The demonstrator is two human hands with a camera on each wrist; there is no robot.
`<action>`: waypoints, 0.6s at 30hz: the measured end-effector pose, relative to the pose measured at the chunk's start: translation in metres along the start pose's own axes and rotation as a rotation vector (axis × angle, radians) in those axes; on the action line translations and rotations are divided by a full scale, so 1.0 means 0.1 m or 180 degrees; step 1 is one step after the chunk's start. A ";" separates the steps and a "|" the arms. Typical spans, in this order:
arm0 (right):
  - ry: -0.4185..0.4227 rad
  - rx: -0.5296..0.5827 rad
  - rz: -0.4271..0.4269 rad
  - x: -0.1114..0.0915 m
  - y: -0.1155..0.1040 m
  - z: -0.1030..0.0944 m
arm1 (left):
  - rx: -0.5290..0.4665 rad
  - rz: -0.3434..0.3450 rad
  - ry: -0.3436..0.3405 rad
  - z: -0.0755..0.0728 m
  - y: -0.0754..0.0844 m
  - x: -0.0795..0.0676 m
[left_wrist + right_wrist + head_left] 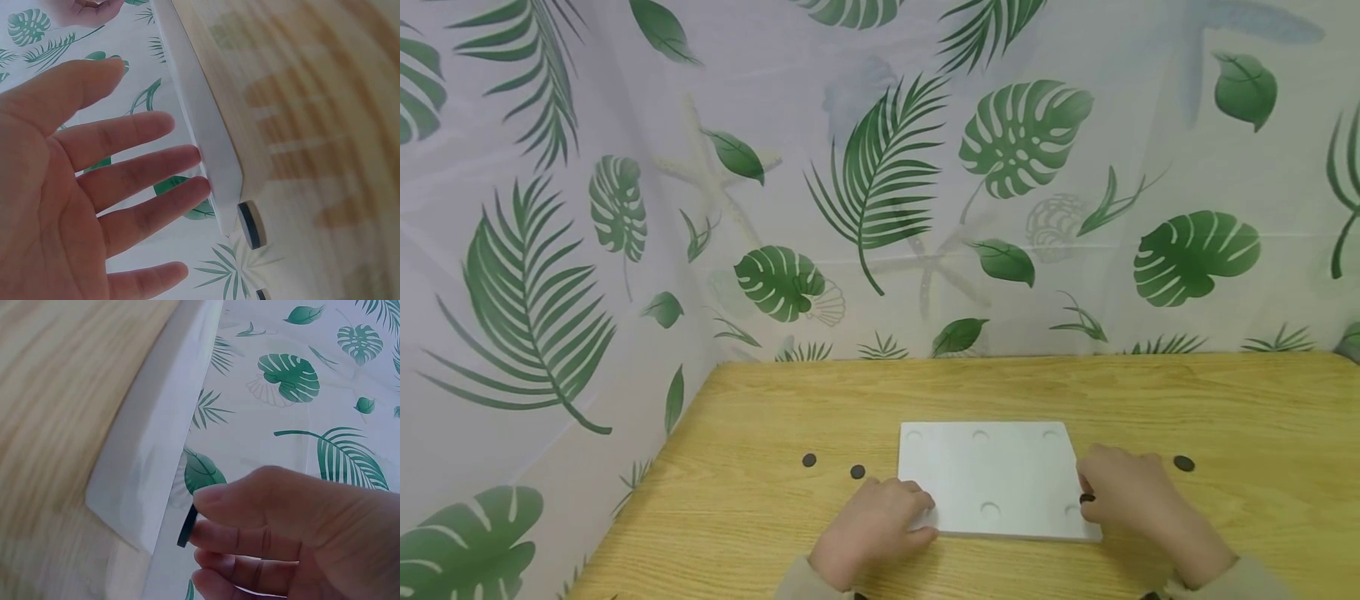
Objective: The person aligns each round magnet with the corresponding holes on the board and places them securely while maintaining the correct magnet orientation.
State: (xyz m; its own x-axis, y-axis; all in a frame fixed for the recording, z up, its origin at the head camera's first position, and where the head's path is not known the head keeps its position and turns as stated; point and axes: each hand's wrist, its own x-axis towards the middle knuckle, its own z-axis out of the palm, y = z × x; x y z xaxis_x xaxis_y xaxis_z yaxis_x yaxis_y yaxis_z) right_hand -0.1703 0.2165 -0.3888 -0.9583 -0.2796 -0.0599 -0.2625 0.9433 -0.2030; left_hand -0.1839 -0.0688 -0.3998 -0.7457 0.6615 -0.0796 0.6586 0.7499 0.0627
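Note:
A white board (988, 471) with several shallow round recesses lies flat on the table. Between thumb and forefinger, my right hand (1131, 492) pinches a small black disc (186, 528) over the board's right edge, close to the front right recess. My left hand (877, 518) is at the board's front left corner with its fingers extended. Its middle fingertips appear to touch the board in the left wrist view, and the hand covers that corner from above. Nothing is seen in the left palm (44, 206).
Two loose black discs, one farther left (808, 460) and one nearer the board (857, 472), lie on the wooden table (760, 400). Another black disc (1183, 463) lies right of my right hand. A leaf-patterned sheet (887, 275) hangs behind and at left.

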 end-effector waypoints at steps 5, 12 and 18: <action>-0.0042 -0.0063 -0.0021 0.02 -0.03 0.01 | 0.0035 0.0007 0.0003 0.00 0.00 0.00; 0.0038 -0.0130 -0.0082 0.03 -0.06 0.05 | 0.0019 -0.0001 -0.0011 0.01 -0.01 0.01; -0.0032 -0.0088 -0.0058 0.05 -0.09 0.10 | 0.0032 0.0002 -0.0006 0.02 -0.01 0.00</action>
State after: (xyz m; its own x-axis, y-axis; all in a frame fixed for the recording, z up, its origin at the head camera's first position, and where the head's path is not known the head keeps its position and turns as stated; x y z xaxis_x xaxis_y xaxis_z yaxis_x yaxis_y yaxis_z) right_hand -0.1713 0.2053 -0.3972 -0.9522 -0.2983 -0.0664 -0.2830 0.9427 -0.1769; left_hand -0.1848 -0.0696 -0.4017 -0.7450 0.6621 -0.0814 0.6601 0.7493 0.0528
